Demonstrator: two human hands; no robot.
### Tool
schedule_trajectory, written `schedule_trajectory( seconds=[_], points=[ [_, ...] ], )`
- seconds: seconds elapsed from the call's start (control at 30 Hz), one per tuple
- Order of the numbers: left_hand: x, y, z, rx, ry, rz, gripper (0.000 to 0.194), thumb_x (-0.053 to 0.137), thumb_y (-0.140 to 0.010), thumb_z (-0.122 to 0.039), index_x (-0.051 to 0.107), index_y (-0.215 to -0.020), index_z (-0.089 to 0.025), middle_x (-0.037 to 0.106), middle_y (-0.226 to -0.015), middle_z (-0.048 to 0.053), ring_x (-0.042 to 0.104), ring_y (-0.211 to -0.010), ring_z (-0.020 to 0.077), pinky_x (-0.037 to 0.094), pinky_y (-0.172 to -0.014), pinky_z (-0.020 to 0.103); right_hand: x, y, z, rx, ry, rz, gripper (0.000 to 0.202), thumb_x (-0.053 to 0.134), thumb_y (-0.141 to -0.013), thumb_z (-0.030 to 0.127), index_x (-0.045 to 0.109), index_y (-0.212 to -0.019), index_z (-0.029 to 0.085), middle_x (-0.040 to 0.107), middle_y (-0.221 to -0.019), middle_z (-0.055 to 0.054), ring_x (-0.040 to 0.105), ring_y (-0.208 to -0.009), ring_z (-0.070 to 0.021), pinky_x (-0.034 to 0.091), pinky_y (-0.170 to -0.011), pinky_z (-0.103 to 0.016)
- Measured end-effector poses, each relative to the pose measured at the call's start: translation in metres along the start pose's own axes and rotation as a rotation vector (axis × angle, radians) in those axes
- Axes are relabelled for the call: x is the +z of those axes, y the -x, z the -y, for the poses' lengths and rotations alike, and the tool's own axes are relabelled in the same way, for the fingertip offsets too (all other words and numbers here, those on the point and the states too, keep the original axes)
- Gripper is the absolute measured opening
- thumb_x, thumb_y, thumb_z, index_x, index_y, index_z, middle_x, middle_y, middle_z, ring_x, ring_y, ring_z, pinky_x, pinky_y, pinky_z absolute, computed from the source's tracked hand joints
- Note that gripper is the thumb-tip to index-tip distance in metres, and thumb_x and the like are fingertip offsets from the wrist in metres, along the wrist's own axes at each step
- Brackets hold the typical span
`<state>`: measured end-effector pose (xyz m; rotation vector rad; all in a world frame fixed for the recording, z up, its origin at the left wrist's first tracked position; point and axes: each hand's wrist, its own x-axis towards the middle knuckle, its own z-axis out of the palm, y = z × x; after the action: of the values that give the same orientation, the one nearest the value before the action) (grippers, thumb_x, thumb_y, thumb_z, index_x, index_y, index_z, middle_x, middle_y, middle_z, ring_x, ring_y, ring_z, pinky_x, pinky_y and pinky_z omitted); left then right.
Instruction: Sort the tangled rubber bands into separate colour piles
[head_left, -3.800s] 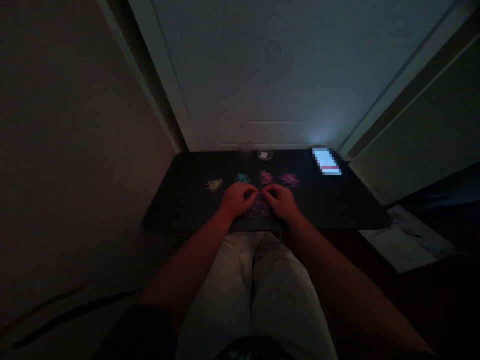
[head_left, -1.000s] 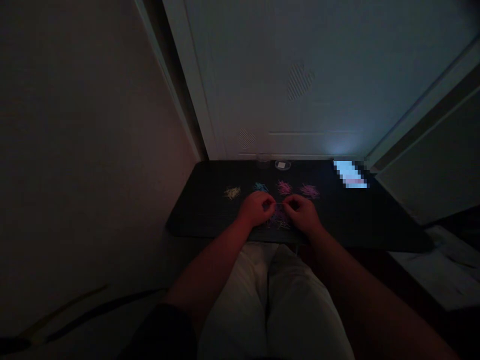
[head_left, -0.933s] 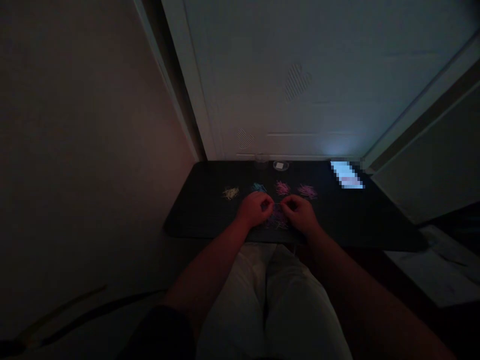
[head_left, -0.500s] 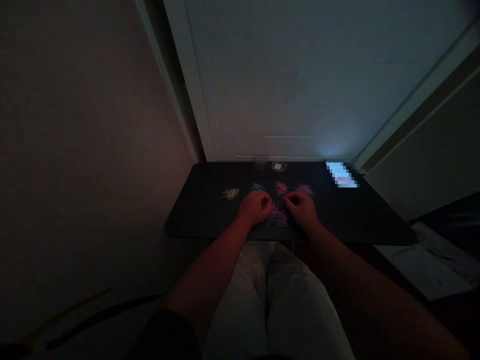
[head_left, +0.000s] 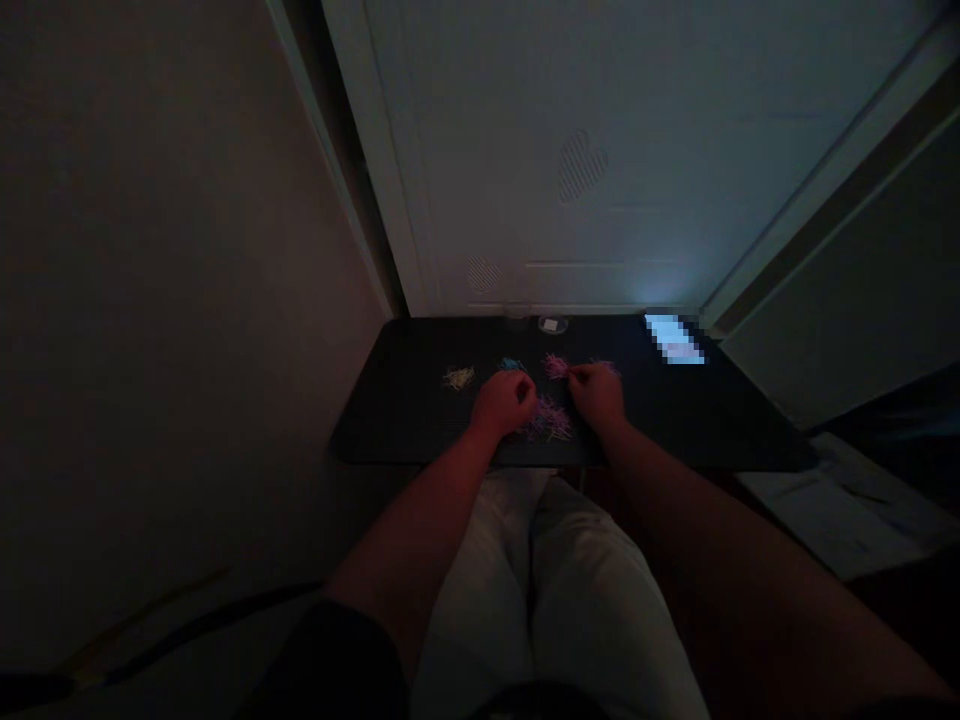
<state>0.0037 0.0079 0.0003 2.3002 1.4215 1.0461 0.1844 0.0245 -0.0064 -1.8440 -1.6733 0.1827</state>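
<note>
Small piles of thin coloured strands lie on a dark table [head_left: 390,420]. My left hand [head_left: 501,405] is curled, thumb and finger pinched, at the left edge of a mixed purple pile [head_left: 553,418]. Just beyond it lies a blue pile [head_left: 512,364], partly hidden. My right hand [head_left: 598,393] is pinched beside a pink pile [head_left: 555,366], fingertips close to its right side. It partly covers a purple-pink pile [head_left: 609,367]. Further left sits a pale yellow pile [head_left: 459,377]. Whatever either pinch holds is too small and dark to make out.
At the table's back edge stand a clear round container [head_left: 517,318] and a small round lid [head_left: 553,325] with a white label. A lit phone [head_left: 674,338] lies at the back right. A white door [head_left: 480,150] rises directly behind the table, with a wall [head_left: 187,300] at left.
My right hand has shifted away from the mixed pile toward the pink pile, covering more of the purple-pink one. My left hand stays by the mixed pile. The whole view has shifted slightly.
</note>
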Motion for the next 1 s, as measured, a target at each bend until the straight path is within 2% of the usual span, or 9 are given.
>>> schedule_trajectory(
  seconds=[0.17,0.23,0.3,0.43,0.53,0.73,0.87,1.0],
  points=[
    [-0.004,0.004,0.004,-0.218,0.267,-0.118,0.015,0.050,-0.083,-0.025,0.061,-0.081,-0.016,0.064,-0.080,0.003,0.058,-0.074,0.0131,0.045,-0.071,0.025,-0.008,0.011,-0.002,-0.084,-0.046,0.002,0.038,0.044,-0.082,0.020,0.063,-0.114,0.012,0.065,-0.109,-0.014,0.059,-0.099,-0.0242,0.043,-0.089,-0.036],
    [-0.010,0.010,0.008,-0.301,0.360,-0.153,0.015,0.049,-0.084,-0.024,0.061,-0.085,-0.015,0.065,-0.084,0.003,0.059,-0.076,0.0126,0.046,-0.072,0.024,-0.012,0.016,-0.005,-0.074,-0.090,-0.013,0.039,0.042,-0.082,0.018,0.061,-0.115,0.011,0.066,-0.107,-0.014,0.060,-0.096,-0.0234,0.044,-0.087,-0.035],
    [-0.017,0.019,0.011,-0.339,0.379,-0.119,0.014,0.051,-0.083,-0.022,0.061,-0.087,-0.014,0.065,-0.085,0.003,0.059,-0.077,0.0123,0.046,-0.072,0.024,-0.017,0.023,-0.007,-0.055,-0.113,0.007,0.036,0.042,-0.082,0.018,0.063,-0.110,0.012,0.067,-0.101,-0.012,0.061,-0.090,-0.0224,0.045,-0.082,-0.033],
    [-0.030,0.036,0.013,-0.310,0.255,0.043,0.013,0.055,-0.078,-0.021,0.062,-0.087,-0.015,0.064,-0.080,0.002,0.058,-0.072,0.0122,0.046,-0.067,0.024,-0.025,0.037,-0.008,-0.060,-0.110,0.088,0.028,0.043,-0.081,0.020,0.066,-0.095,0.016,0.068,-0.090,-0.008,0.061,-0.081,-0.0201,0.044,-0.074,-0.030],
    [-0.034,0.044,0.012,-0.246,0.121,0.109,0.014,0.055,-0.075,-0.018,0.063,-0.086,-0.015,0.063,-0.078,0.003,0.057,-0.070,0.0128,0.046,-0.066,0.025,-0.029,0.046,-0.007,-0.060,-0.112,0.120,0.024,0.045,-0.079,0.021,0.067,-0.089,0.018,0.068,-0.084,-0.006,0.059,-0.074,-0.0180,0.043,-0.068,-0.028],
    [-0.034,0.047,0.009,-0.201,0.002,0.126,0.018,0.055,-0.068,-0.015,0.064,-0.084,-0.016,0.063,-0.077,0.002,0.056,-0.070,0.0135,0.046,-0.066,0.025,-0.030,0.060,-0.014,-0.142,-0.293,0.244,0.016,0.054,-0.073,0.024,0.065,-0.081,0.017,0.064,-0.072,-0.002,0.056,-0.064,-0.0135,0.041,-0.060,-0.024],
    [-0.033,0.046,0.008,-0.202,0.011,0.135,0.015,0.056,-0.069,-0.017,0.065,-0.080,-0.016,0.064,-0.076,0.002,0.056,-0.069,0.0131,0.045,-0.064,0.024,-0.031,0.067,-0.018,-0.155,-0.427,0.308,0.020,0.057,-0.071,0.030,0.067,-0.081,0.016,0.060,-0.063,0.000,0.051,-0.056,-0.0120,0.038,-0.053,-0.023],
    [-0.033,0.045,0.008,-0.189,-0.013,0.133,0.013,0.056,-0.070,-0.020,0.065,-0.078,-0.016,0.064,-0.076,0.002,0.056,-0.068,0.0131,0.043,-0.062,0.024,-0.033,0.071,-0.014,-0.162,-0.430,0.335,0.024,0.058,-0.072,0.035,0.069,-0.079,0.016,0.062,-0.063,-0.001,0.051,-0.056,-0.0126,0.038,-0.053,-0.023]
  ],
)
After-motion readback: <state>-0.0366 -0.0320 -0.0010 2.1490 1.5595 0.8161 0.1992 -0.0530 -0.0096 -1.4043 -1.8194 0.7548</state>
